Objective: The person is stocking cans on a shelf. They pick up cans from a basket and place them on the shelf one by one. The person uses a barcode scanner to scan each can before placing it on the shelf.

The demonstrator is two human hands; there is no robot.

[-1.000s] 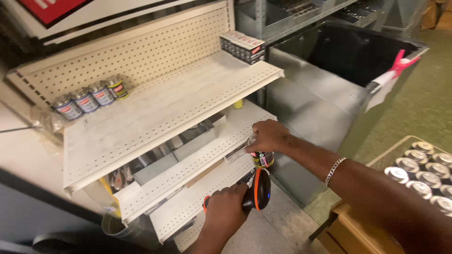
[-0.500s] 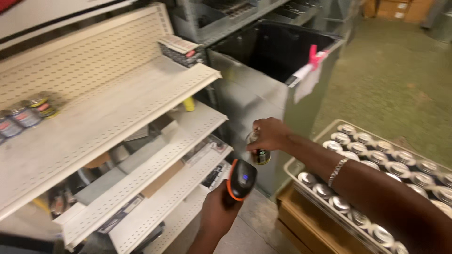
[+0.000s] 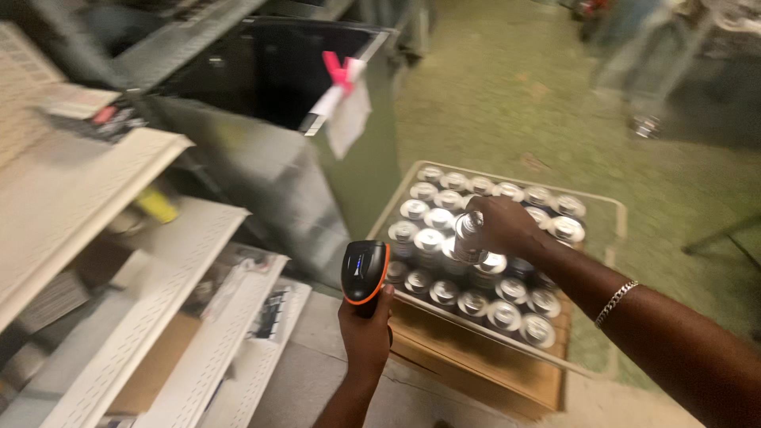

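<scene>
The right hand (image 3: 501, 226) is closed around a can (image 3: 468, 235), fingers wrapped over its upper part, and holds it just above a tray (image 3: 610, 208) packed with rows of silver-topped cans (image 3: 476, 242). The held can is tilted a little and sits over the middle of the rows; whether it touches the cans under it cannot be told. A chain bracelet (image 3: 614, 301) hangs at that wrist. The left hand (image 3: 366, 333) is clamped on the grip of a black scanner (image 3: 364, 269) with an orange edge, held upright with its head pointing up, just left of the tray's near corner and apart from the can. The tray rests on a wooden crate (image 3: 468, 368) standing on the floor. To the left are white perforated shelves (image 3: 151, 317), stepped one below another, with some flat packs lying on the lower ones. Behind the scanner stands a grey metal bin (image 3: 261, 182), with a paper tag under a pink clip (image 3: 339, 70) on its rim. Green floor (image 3: 507, 103) stretches beyond, blurred.
</scene>
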